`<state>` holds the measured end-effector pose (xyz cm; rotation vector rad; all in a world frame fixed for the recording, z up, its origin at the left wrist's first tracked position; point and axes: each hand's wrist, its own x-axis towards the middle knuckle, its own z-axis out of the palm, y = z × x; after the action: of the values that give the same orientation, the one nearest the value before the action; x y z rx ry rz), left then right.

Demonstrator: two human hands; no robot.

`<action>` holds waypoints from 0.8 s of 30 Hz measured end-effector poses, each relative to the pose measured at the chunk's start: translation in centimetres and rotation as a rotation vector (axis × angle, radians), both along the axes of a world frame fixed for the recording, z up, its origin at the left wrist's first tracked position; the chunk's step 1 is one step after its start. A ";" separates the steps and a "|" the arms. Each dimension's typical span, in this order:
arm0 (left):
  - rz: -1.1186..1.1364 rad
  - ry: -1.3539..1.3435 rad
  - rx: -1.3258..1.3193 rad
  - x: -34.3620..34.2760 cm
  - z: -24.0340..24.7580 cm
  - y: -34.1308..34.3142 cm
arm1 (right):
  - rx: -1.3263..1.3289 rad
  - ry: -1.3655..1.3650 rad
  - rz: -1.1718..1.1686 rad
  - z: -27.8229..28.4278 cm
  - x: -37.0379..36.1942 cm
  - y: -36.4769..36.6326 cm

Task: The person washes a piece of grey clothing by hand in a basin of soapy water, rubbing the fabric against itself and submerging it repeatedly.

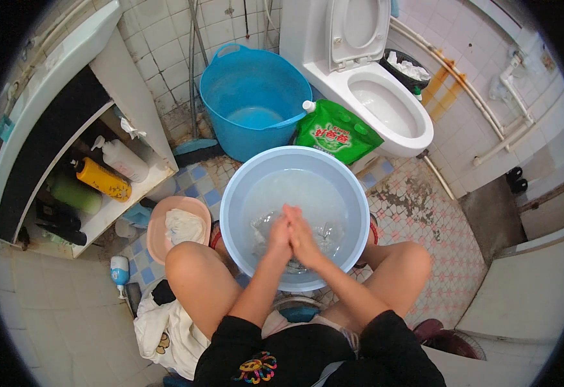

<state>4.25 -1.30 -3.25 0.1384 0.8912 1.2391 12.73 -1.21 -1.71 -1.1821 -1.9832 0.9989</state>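
Note:
A light blue basin [229, 193] with cloudy water stands between my knees. Over its middle, my left hand [279, 236] and my right hand [304, 241] are pressed together, palm against palm, fingers pointing away from me. Whether anything lies between the palms is hidden. Around and below them the water [295, 187] is stirred up, with clear ripples and bubbles near my wrists. Just beyond the basin rim, a green refill pouch [336, 132] with a white cap lies tilted against a large blue tub [256, 138].
Left of the basin is a pink basin [156, 242] holding white cloth. A pump bottle [120, 274] and white clothing [166, 332] lie on the left floor. Bottles fill the cabinet shelf [146, 180]. A toilet [424, 138] and a bin [391, 55] stand at the far right.

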 end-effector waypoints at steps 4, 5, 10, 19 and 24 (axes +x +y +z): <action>-0.020 0.133 0.163 1.6 -0.5 -1.5 | -0.054 -0.048 -0.154 -0.2 2.9 3.3; -0.037 0.147 0.201 2.2 1.4 -1.5 | -0.110 -0.167 -0.257 0.2 3.5 3.4; 0.059 -0.143 -0.174 -0.7 3.8 -0.2 | -0.011 -0.030 0.011 1.2 -0.5 -1.4; 0.019 -0.051 -0.079 -0.2 0.5 -0.2 | 0.021 -0.097 0.032 1.0 -0.3 -1.1; -0.058 0.142 0.070 2.1 1.3 -2.1 | -0.003 -0.103 -0.239 -1.5 4.1 4.1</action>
<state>6.38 -3.38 -1.98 0.3089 0.9601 1.2183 16.85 2.90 -3.22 -1.4590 -1.8630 0.8344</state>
